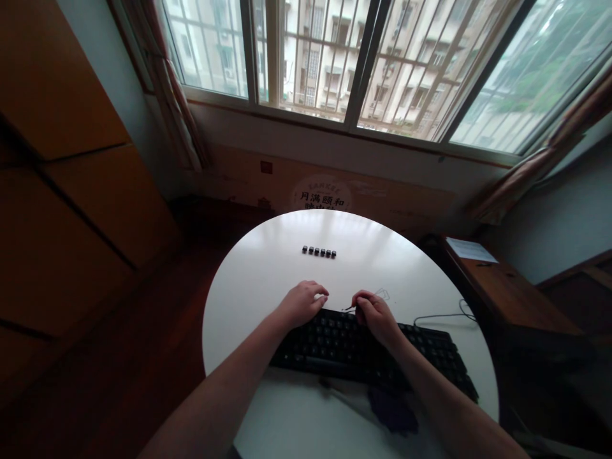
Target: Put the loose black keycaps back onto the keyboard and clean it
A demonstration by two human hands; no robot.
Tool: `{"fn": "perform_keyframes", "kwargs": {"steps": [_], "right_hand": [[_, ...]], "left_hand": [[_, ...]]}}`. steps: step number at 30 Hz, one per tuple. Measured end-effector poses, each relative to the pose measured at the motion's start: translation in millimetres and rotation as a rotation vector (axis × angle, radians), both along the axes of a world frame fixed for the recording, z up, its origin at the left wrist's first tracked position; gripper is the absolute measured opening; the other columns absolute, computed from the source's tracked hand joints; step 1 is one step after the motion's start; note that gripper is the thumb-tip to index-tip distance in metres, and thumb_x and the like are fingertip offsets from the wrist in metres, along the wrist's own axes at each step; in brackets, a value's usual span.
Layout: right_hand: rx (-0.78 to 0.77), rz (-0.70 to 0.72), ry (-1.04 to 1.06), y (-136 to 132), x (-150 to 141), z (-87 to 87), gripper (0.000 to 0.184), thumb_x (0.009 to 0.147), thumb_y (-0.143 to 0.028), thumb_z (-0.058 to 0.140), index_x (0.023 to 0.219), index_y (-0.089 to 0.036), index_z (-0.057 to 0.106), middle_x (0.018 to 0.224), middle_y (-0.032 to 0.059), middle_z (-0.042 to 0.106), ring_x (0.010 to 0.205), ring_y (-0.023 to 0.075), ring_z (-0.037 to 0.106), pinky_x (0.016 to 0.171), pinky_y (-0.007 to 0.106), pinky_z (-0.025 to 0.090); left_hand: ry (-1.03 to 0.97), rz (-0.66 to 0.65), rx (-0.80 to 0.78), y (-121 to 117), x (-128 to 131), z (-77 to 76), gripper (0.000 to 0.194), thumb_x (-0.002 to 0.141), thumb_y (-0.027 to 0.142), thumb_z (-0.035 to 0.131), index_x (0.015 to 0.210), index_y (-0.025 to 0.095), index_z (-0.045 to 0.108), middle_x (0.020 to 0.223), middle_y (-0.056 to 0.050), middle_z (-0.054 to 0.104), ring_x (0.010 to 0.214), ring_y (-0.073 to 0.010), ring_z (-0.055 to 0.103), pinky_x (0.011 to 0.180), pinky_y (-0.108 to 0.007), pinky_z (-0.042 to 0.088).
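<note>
A black keyboard (329, 338) lies across the white round table, and both forearms reach over it. My left hand (302, 303) is at its upper left edge, thumb and forefinger a little apart with nothing visible between them. My right hand (375, 312) is closed over the upper middle of the keyboard, gripping a thin dark tool (350, 308) whose tip points left; its exact kind is too small to tell. Beyond the hands, several black keycaps (319, 252) stand in a short row. A thin wire loop (382, 294) lies just past my right hand.
Near me on the table (268, 255) are a dark purple cloth (393, 409) and a brush (329, 385) with a pale handle. A cable (435, 315) trails off the keyboard to the right. A wooden desk (507, 287) with a paper sheet (471, 249) stands at the right.
</note>
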State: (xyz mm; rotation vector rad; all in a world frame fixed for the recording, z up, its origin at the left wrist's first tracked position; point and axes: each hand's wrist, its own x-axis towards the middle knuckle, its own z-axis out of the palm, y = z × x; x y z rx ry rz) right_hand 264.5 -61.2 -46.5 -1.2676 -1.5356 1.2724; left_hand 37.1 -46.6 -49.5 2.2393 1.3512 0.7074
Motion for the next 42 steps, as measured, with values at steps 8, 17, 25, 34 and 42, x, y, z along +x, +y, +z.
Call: {"fn": "perform_keyframes", "kwargs": {"steps": [8,17,25,34,42], "right_hand": [[0.009,-0.045,-0.059,0.1,-6.1,-10.8,0.024,0.082,-0.041,0.043,0.074,-0.02,0.051,0.044,-0.0037,0.049,0.04,0.0107,0.042,0.042,0.021,0.03],[0.299,0.028,-0.434,-13.3,-12.2,-10.4,0.024,0.088,-0.032,0.041,0.074,-0.021,0.057,0.052,-0.0004,0.054,0.05,0.014,0.05,0.055,0.025,0.037],[0.255,-0.106,-0.184,-18.8,-8.7,-14.8,0.027,0.091,-0.035,0.039,0.072,-0.022,0.051,0.048,-0.0027,0.049,0.045,0.0128,0.046,0.05,0.024,0.036],[0.411,0.076,-0.008,-26.9,-4.6,-11.8,0.033,0.097,-0.047,0.042,0.084,-0.021,0.057,0.067,0.0008,0.058,0.056,0.0119,0.048,0.056,0.024,0.04],[0.707,0.075,-0.322,-27.6,-0.1,12.5,0.038,0.102,-0.04,0.036,0.086,-0.02,0.064,0.08,0.0058,0.06,0.074,0.017,0.056,0.072,0.03,0.045]], "left_hand": [[0.023,0.0,0.009,0.6,-0.3,-0.7,0.019,0.091,0.023,0.057,0.101,0.021,0.074,0.104,-0.007,0.072,0.101,-0.0241,0.063,0.093,-0.036,0.048],[0.027,-0.011,0.01,0.3,0.2,-1.2,0.019,0.09,0.022,0.058,0.101,0.02,0.073,0.104,-0.007,0.072,0.101,-0.0237,0.063,0.094,-0.036,0.047],[0.024,-0.011,0.013,0.0,-0.7,-0.7,0.019,0.092,0.023,0.056,0.1,0.02,0.073,0.104,-0.007,0.072,0.101,-0.024,0.063,0.095,-0.037,0.047],[-0.039,-0.19,0.056,-16.4,9.3,22.5,0.025,0.098,0.03,0.045,0.111,0.019,0.063,0.109,-0.009,0.067,0.104,-0.0237,0.059,0.094,-0.037,0.045],[-0.154,-0.148,-0.024,-10.8,7.1,15.4,0.02,0.096,0.03,0.04,0.099,0.019,0.057,0.097,-0.008,0.062,0.093,-0.0231,0.057,0.088,-0.037,0.047]]}}
